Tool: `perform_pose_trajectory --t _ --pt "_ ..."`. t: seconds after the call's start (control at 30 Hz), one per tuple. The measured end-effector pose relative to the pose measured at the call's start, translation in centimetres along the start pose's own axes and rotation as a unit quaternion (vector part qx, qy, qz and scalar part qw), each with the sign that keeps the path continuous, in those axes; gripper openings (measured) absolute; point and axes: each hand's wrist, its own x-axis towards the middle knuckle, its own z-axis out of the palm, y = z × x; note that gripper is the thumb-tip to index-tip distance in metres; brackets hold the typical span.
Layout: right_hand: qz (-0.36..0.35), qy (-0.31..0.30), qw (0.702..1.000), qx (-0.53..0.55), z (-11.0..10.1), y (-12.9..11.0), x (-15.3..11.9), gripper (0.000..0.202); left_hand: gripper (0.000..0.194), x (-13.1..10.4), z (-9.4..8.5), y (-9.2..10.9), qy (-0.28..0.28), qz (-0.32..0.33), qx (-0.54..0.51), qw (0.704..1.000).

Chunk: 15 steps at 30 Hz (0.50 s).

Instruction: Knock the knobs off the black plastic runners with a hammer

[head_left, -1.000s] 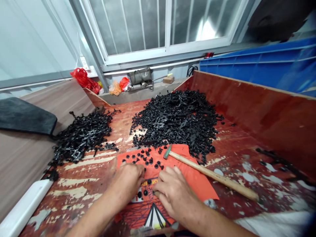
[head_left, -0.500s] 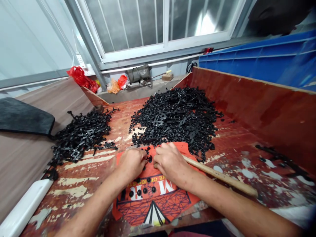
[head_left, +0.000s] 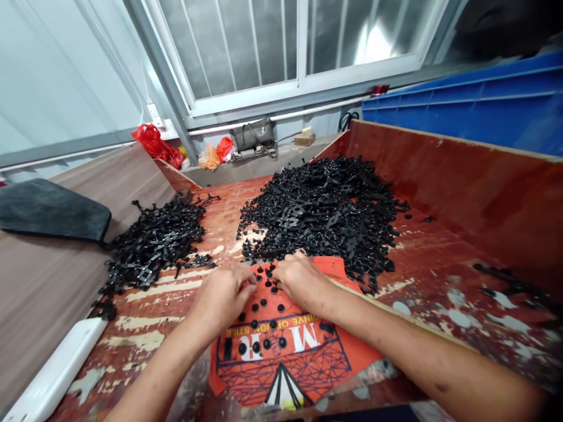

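An orange printed cloth (head_left: 308, 369) lies at the front of the worn red table, with several round black pieces (head_left: 266, 344) spread over it. My left hand (head_left: 231, 288) is over the cloth's left part, its fingers curled together; what they hold, if anything, is hidden. Across from it, my right hand (head_left: 299, 280) bends its fingers down beside small black pieces near the cloth's back edge, and its fingertips are too small to read. Just behind the hands rises a large heap of black parts (head_left: 325, 211). Under my right forearm runs a wooden stick (head_left: 422, 325).
A smaller heap of black parts (head_left: 153, 243) sits at the left, near a white object (head_left: 61, 369) and a dark pad (head_left: 55, 211). Wooden boards (head_left: 461, 176) wall the sides. A blue crate (head_left: 475, 99) stands behind the right board.
My left hand has moved slightly away from my right hand, and more black pieces now show on the cloth between them. The whole view has shifted a little.
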Motion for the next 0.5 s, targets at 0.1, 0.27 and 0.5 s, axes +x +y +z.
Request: perform_pose_trajectory --t 0.1,0.27,0.5 --pt "0.010 -0.006 1.000 -0.025 -0.1 0.4 -0.1 0.018 0.018 1.8 0.0 0.5 -0.003 0.021 0.030 0.999" --pt "0.030 -0.013 0.998 -0.057 -1.4 1.2 -0.6 0.014 0.015 3.6 0.8 2.0 -0.042 0.037 0.080 0.995" --pt "0.005 -0.018 0.998 -0.055 -1.0 0.9 0.8 0.013 0.010 2.6 1.2 1.0 -0.046 0.009 0.056 0.997"
